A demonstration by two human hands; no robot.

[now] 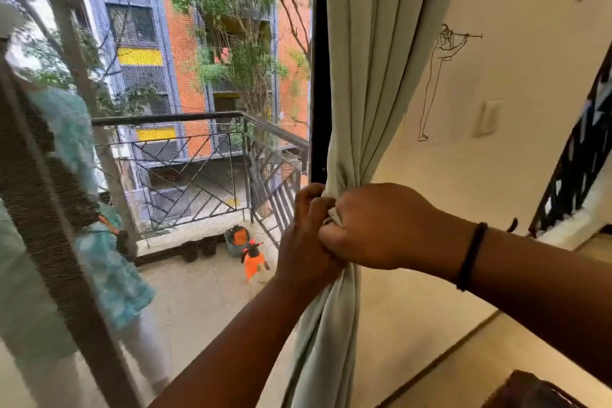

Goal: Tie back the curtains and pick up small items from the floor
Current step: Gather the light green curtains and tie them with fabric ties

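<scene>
- Pale green pleated fabric curtain [371, 83]: hangs beside the black window frame [318, 60], gathered into a narrow bunch at mid-height, between the two hands.
- Left hand [306, 235]: fingers curled, grip closed on the left side of the gathered curtain.
- Right hand [371, 225]: grip closed, fingers pinching a small white tie-back piece [335, 216] against the bunch; a black band [472, 255] circles the wrist.
- Cream wall [516, 76]: bears a line drawing of a standing figure [437, 83].
</scene>
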